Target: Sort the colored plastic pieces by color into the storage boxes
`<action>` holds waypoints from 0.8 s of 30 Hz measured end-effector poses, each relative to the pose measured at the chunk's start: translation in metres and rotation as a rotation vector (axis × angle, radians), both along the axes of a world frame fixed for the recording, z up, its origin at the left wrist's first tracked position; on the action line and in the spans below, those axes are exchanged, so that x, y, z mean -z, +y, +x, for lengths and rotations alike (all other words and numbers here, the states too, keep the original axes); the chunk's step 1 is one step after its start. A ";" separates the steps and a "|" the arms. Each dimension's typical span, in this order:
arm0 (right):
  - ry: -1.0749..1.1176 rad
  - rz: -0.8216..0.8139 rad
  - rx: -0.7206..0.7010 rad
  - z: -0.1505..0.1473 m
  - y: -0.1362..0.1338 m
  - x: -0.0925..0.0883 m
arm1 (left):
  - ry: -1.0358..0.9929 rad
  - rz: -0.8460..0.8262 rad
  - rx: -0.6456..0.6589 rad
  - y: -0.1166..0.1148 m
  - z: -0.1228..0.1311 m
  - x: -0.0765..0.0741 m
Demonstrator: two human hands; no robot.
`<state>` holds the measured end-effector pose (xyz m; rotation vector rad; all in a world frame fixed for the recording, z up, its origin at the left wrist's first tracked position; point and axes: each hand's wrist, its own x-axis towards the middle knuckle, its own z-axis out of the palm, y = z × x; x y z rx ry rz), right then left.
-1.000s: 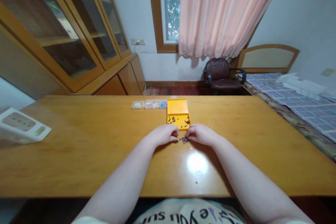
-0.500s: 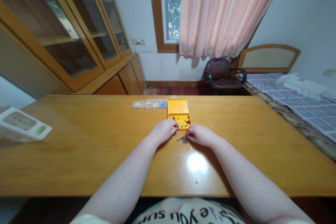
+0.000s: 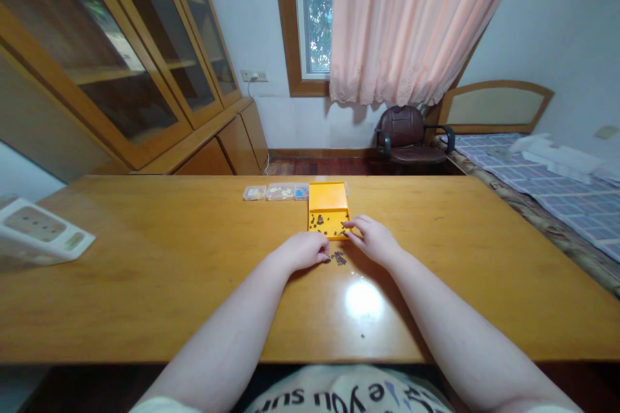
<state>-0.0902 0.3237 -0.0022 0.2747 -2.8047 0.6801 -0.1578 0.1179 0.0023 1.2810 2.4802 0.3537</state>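
An open yellow box (image 3: 330,197) stands on the table with its lid side folded back. Small dark brown pieces (image 3: 320,220) lie scattered in its front part. Just before the box is a loose little pile of the same dark pieces (image 3: 340,259) on the wood. My left hand (image 3: 308,250) is closed at the left edge of this pile, fingertips pinched down at the table; what they hold is too small to make out. My right hand (image 3: 372,237) reaches over the box's right front corner, its thumb and forefinger apart above the pieces there.
Clear plastic boxes (image 3: 279,192) with pale and blue bits stand in a row left of the yellow box. A white container (image 3: 43,230) is at the table's left. One tiny dark bit (image 3: 363,336) lies near the front edge of the table (image 3: 184,271).
My left hand has moved from the box's front edge down towards me, to the pile. My right hand has gone from the pile up over the box's right side, its fingers spreading.
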 end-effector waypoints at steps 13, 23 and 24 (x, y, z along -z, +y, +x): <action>-0.248 0.106 -0.210 0.001 -0.007 0.004 | 0.240 0.154 -0.199 -0.001 -0.006 -0.006; -0.245 0.147 -0.195 0.001 -0.009 0.003 | 0.064 0.040 0.008 0.008 0.009 -0.003; -0.235 0.134 -0.193 0.001 -0.009 0.003 | 0.063 0.042 0.015 0.009 0.009 -0.003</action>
